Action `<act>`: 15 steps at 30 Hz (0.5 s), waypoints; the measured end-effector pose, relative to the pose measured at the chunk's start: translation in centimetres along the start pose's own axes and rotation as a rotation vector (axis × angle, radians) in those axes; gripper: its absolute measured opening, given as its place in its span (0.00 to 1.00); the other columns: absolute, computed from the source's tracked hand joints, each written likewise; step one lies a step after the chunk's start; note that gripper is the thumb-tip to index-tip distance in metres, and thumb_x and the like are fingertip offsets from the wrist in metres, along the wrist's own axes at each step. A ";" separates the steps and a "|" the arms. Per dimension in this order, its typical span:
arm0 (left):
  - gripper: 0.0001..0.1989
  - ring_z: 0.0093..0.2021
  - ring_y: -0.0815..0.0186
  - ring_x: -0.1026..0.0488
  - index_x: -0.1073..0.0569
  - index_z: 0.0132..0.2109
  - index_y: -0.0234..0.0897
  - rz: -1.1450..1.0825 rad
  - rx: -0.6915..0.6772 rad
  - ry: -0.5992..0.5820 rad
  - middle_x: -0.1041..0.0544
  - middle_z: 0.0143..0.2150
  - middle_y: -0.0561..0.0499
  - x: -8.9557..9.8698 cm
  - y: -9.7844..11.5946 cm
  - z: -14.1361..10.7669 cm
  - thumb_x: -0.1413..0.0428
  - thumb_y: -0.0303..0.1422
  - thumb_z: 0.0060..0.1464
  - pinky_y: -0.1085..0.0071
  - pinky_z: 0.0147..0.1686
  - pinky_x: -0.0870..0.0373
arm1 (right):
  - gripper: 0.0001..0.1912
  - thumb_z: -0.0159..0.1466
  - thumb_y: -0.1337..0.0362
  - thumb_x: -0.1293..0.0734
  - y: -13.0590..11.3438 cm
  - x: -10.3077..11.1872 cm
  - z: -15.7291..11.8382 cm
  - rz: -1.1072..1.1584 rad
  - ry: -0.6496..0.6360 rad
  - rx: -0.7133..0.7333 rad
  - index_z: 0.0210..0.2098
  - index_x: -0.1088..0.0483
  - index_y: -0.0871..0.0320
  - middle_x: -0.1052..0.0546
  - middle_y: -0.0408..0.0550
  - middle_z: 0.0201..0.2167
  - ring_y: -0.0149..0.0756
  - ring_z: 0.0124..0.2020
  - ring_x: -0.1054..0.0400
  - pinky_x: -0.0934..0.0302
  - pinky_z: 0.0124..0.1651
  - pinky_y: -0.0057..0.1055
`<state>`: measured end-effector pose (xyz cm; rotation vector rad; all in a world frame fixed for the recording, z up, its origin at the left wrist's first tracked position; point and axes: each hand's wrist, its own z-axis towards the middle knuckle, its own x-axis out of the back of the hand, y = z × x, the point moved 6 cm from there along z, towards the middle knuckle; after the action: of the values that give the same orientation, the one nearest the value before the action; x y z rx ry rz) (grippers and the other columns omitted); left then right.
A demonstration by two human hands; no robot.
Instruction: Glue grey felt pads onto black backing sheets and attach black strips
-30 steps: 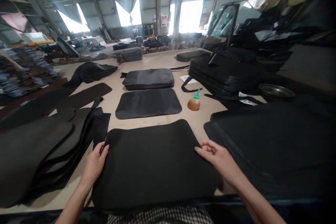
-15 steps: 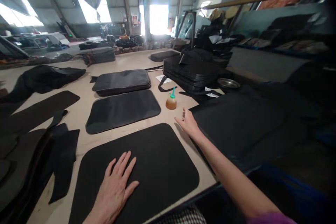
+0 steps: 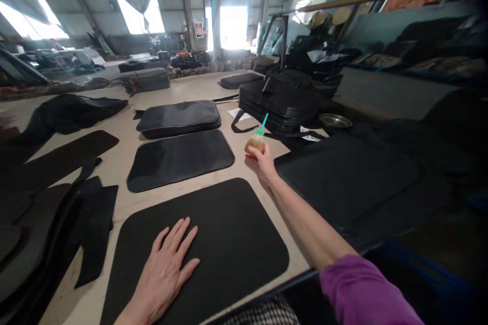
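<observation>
My left hand [image 3: 165,266] lies flat, fingers spread, on a large black panel [image 3: 229,233] with rounded corners at the table's near edge. Farther out, my right hand [image 3: 263,160] is wrapped round a small squeeze bottle [image 3: 253,143] of amber liquid with a green nozzle. The bottle is tilted, its nozzle pointing up and to the right. Beyond the large panel lies a smaller black panel [image 3: 181,160]. Behind that one sits a stack of similar black panels [image 3: 179,116].
Black fabric pieces [image 3: 95,228] cover the left side of the table. A pile of black bags [image 3: 280,104] stands at the back right, near a round metal dish [image 3: 335,121]. Dark material [image 3: 354,177] spreads along the right. White paper slips lie by the bags.
My right hand has reached forward and taken hold of the bottle, which is now tipped. My left hand has stayed on the large panel.
</observation>
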<state>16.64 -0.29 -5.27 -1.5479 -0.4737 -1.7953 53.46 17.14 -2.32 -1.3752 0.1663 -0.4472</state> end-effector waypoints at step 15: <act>0.33 0.76 0.57 0.50 0.43 0.73 0.48 -0.229 0.097 -0.068 0.47 0.77 0.46 1.4 -0.3 -0.3 0.57 0.55 0.68 0.52 0.70 0.50 | 0.35 0.55 0.50 0.22 -6.9 -2.2 -13.3 0.274 -0.387 -0.208 0.59 0.31 0.52 0.22 0.49 0.50 0.47 0.47 0.28 0.33 0.43 0.35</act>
<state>16.20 -0.71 -3.92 -1.5411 -0.7871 -1.8630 45.09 5.06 1.38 -1.5886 0.0822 0.0707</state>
